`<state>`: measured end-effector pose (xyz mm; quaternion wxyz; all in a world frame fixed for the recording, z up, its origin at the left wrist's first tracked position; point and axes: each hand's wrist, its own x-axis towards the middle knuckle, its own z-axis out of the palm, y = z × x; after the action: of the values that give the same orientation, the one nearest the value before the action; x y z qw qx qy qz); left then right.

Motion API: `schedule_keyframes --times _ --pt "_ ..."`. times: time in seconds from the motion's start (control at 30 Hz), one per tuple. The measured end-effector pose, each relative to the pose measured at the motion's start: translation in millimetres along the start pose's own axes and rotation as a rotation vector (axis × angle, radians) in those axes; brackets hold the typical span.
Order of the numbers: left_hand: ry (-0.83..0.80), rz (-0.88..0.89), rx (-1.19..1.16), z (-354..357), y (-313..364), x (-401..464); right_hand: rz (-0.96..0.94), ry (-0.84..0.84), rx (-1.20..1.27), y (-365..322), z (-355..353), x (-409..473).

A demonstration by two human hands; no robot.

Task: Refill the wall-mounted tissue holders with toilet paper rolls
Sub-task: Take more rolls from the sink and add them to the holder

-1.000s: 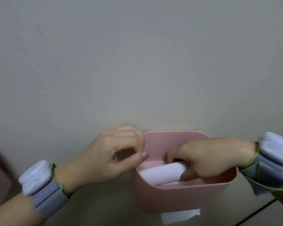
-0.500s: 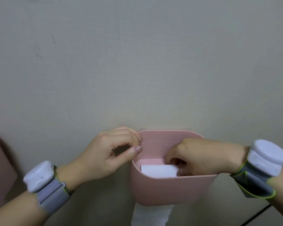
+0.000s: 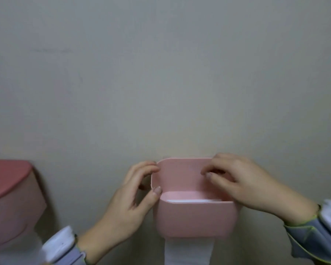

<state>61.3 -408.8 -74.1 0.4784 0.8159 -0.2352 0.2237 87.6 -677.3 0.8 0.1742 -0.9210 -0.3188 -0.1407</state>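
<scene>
Head view: left hand [image 3: 131, 199] and right hand [image 3: 245, 185] pinch raised holder lid [image 3: 182, 175]; second holder [image 3: 11, 197] far left

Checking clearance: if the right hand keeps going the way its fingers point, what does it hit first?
The right hand points left, across the raised pink plastic lid of the wall-mounted holder. It seems to be touching that lid already; past it, the left hand's fingertips. Depth is unclear.

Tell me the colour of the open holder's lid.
Pale pink lid, matching the holder's body; seen in the head view.
</scene>
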Motion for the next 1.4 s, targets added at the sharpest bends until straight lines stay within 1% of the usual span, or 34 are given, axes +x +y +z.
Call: schedule_keyframes --times 0.07,0.13,0.27,0.33,0.37,0.43,0.57,0.7,0.83,0.9,0.93,1.0,1.1,1.23,1.4 --pt "0.004 -0.070 -0.040 -8.9 7.7 -2.9 -0.004 -0.009 -0.097 -24.4 -7.3 2.7" --pt "0.009 -0.102 -0.078 -24.2 11.0 -13.4 -0.023 0.016 -0.075 -57.4 -9.2 6.1" --pt "-0.021 -0.071 0.057 -86.9 0.8 -73.8 -0.089 -0.010 -0.001 -142.0 16.9 13.4" --pt "0.001 -0.095 0.098 -147.9 -15.2 -130.3 -0.103 -0.040 0.065 -201.1 53.6 25.7" --pt "-0.003 -0.102 0.091 -157.9 -20.6 -139.6 -0.079 -0.060 0.120 -208.3 64.7 25.8" --pt "0.009 -0.149 0.131 -207.4 -32.5 -185.3 -0.085 -0.123 0.211 -254.7 112.3 34.9" --pt "0.097 -0.321 0.189 -287.6 -58.0 -274.2 -0.090 -0.280 0.319 -342.6 215.5 44.9" --pt "0.099 -0.484 0.273 -349.4 -86.6 -347.9 -0.115 -0.477 0.341 -410.8 305.2 51.2" --pt "0.142 -0.668 0.269 -391.0 -119.1 -409.2 -0.147 -0.605 0.289 -450.4 372.4 60.6" --pt "0.166 -0.733 0.282 -403.8 -135.0 -425.8 -0.136 -0.659 0.303 -460.9 397.3 71.5" --pt "0.184 -0.779 0.299 -416.7 -150.3 -437.6 -0.145 -0.687 0.324 -472.0 421.7 84.2" --pt "0.167 -0.810 0.337 -425.9 -161.4 -440.9 -0.134 -0.687 0.347 -480.7 436.8 94.9" --pt "0.150 -0.897 0.386 -450.1 -203.7 -443.8 -0.151 -0.720 0.415 -498.6 486.6 127.2" --pt "0.149 -1.023 0.419 -466.9 -237.0 -447.6 -0.154 -0.743 0.498 -518.4 525.3 151.0" --pt "0.136 -1.158 0.450 -499.7 -277.7 -465.2 -0.108 -0.827 0.546 -547.4 572.5 187.4"
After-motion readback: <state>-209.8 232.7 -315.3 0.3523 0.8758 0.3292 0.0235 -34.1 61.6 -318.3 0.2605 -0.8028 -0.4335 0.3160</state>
